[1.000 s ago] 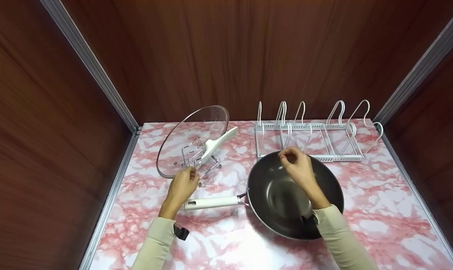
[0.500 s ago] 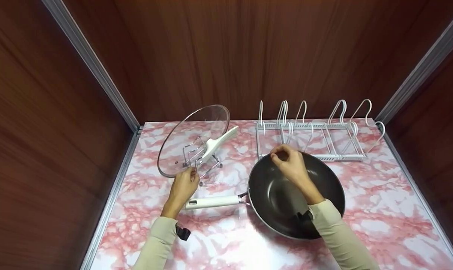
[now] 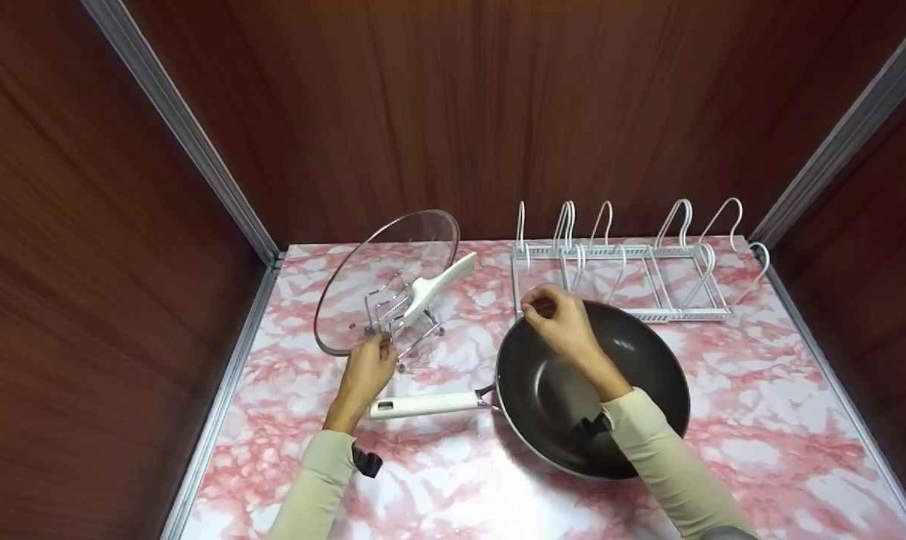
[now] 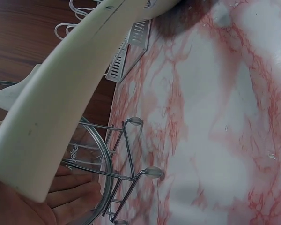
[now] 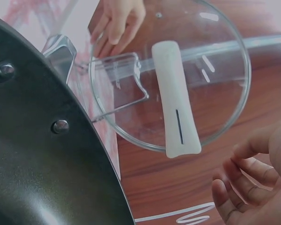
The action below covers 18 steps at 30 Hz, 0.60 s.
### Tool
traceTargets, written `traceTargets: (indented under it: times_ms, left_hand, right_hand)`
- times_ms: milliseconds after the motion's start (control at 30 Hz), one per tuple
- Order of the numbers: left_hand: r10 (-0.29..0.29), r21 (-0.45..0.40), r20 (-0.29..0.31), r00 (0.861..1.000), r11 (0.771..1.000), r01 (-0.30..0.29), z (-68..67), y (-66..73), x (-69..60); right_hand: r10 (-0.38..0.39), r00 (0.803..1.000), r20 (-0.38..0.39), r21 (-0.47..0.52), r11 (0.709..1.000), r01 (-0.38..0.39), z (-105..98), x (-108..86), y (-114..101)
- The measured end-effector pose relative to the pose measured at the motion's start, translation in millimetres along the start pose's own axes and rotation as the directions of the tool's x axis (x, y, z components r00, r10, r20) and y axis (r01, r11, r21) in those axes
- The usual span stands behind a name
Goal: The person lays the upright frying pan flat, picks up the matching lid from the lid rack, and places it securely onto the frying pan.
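Observation:
A clear glass lid with a white handle leans in a small chrome wire rack at the left. My left hand is at the near end of this rack, its fingers gripping the wire beside the lid's lower rim; the pan handle covers part of the grip in the left wrist view. A dark frying pan lies face up, its white handle pointing left. Over the pan's far left rim hangs my right hand, fingers loosely curled and holding nothing, apart from the lid.
Behind the pan stands a white rack with several upright wire loops. Brown wood-grain panels enclose the back and sides. Pink-and-white marbled tabletop lies around the pan.
Moving left across the pan's far rim, my right hand has come closer to the lid. The left hand, lid, wire rack and pan stay where they were.

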<state>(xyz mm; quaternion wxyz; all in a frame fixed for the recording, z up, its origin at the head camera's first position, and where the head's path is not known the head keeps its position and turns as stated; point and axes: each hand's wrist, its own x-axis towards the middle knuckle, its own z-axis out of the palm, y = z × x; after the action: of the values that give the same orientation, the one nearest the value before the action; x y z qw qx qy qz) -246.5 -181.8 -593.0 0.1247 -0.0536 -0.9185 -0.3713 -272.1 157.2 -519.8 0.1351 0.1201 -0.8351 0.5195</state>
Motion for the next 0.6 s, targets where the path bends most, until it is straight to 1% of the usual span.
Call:
traceTargets:
  times_ms: [200, 300, 400, 533, 600]
  left_hand:
    - [-0.028, -0.041, 0.029, 0.999, 0.999, 0.029, 0.2, -2.0, 2.1]
    - [-0.037, -0.075, 0.043, 0.998, 0.996, 0.041, 0.6, -3.1, 3.5]
    - [-0.052, -0.115, 0.057, 0.997, 0.992, 0.059, 1.3, -4.1, 4.8]
    - [-0.077, -0.141, 0.072, 0.994, 0.986, 0.087, 3.3, -6.0, 7.0]
    - [-0.079, -0.145, 0.076, 0.994, 0.985, 0.089, 4.0, -6.5, 8.0]
  right_hand:
    - [-0.029, 0.999, 0.021, -0.028, 0.999, 0.029, 6, 5.6, -4]
    - [-0.053, 0.998, 0.038, -0.016, 0.998, 0.054, 10, 8.8, -4]
    - [-0.09, 0.994, 0.061, -0.004, 0.996, 0.09, 14, 12.4, -5]
    - [-0.148, 0.985, 0.088, -0.021, 0.988, 0.15, 20, 16.9, -4]
    - [-0.169, 0.981, 0.098, -0.031, 0.985, 0.172, 23, 18.5, -4]
